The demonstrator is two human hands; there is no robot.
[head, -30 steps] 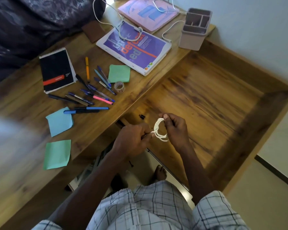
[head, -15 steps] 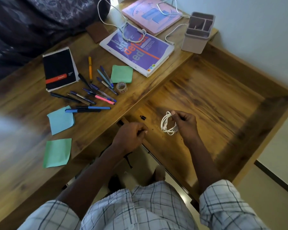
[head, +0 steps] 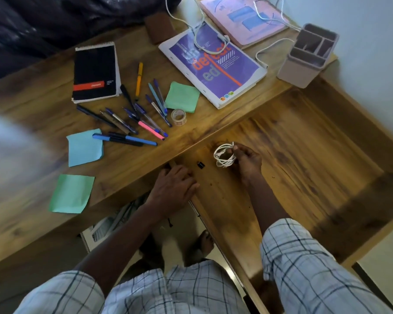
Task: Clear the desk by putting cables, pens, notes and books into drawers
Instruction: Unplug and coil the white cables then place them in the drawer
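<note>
My right hand (head: 247, 163) is shut on a coiled white cable (head: 223, 155), holding it low inside the open wooden drawer (head: 304, 155), near its back left corner. My left hand (head: 172, 189) lies on the drawer's near edge under the desk top, fingers loosely spread, holding nothing. On the desk lie several pens (head: 132, 118), a black notepad (head: 95, 73), a purple book (head: 213, 64) and a pink book (head: 243, 19). A second white cable (head: 200, 39) trails loose across both books. Sticky notes are scattered: green (head: 183, 97), blue (head: 84, 147), green (head: 72, 193).
A small black object (head: 200, 165) lies in the drawer beside the coil. A tape roll (head: 179, 116) sits among the pens. A grey pen holder (head: 308, 55) stands at the desk's far right corner, by the wall. Dark fabric (head: 55, 19) borders the far left.
My right hand has carried the coiled cable away from my left hand and down into the drawer. My left hand let go of the cable and settled on the drawer's edge.
</note>
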